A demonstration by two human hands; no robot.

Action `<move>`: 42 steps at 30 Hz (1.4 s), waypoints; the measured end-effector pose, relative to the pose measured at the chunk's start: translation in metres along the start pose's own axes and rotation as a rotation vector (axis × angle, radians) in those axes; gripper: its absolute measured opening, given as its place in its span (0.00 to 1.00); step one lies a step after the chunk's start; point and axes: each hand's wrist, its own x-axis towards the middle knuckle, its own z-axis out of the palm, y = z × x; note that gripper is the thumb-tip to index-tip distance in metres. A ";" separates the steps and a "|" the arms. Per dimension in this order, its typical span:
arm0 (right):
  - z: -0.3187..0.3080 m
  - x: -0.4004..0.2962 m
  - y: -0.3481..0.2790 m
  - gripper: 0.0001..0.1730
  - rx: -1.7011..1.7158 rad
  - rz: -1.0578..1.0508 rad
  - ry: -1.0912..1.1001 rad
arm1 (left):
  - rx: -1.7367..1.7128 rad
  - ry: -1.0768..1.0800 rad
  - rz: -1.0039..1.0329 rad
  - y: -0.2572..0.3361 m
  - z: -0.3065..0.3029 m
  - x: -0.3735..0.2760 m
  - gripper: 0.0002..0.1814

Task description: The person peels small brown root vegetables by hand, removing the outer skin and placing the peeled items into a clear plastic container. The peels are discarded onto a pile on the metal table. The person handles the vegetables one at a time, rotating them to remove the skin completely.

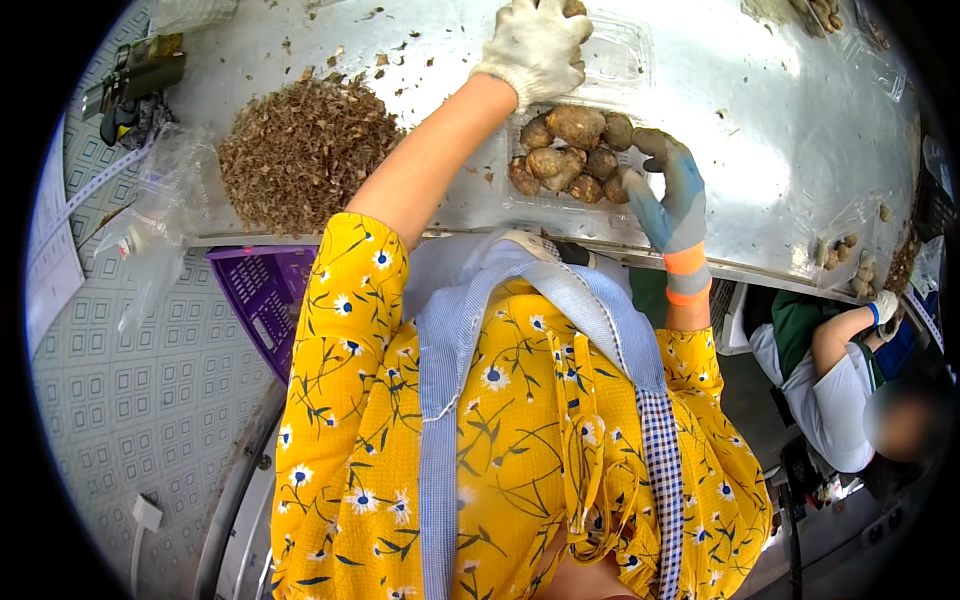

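Observation:
A clear plastic tray lies before me near the table edge, filled with several rough brown tubers that look like small taro. Its clear lid is folded back beyond it. My left hand, in a knitted white glove, lies palm down at the left part of the lid. More tubers peek out along its right side; its fingertips are partly cut off, so its grip is hidden. At the tray's right end is my right hand, in a grey-blue coated glove with an orange cuff. Its thumb and fingers are apart, against the outermost tubers.
A heap of brown fibrous peelings sits left on the metal table. Plastic bags hang at the left edge above a purple crate. On the right, a gloved co-worker sits by more bagged tubers.

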 end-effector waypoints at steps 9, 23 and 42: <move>-0.003 0.017 0.003 0.17 0.004 -0.012 -0.011 | -0.155 0.236 -0.037 -0.010 0.011 0.002 0.10; 0.012 0.031 -0.008 0.13 -0.187 -0.009 -0.168 | -0.626 0.251 -0.198 0.026 -0.029 -0.091 0.17; 0.011 0.031 -0.014 0.24 0.017 0.177 -0.277 | -0.758 0.247 -0.251 0.041 -0.017 -0.114 0.15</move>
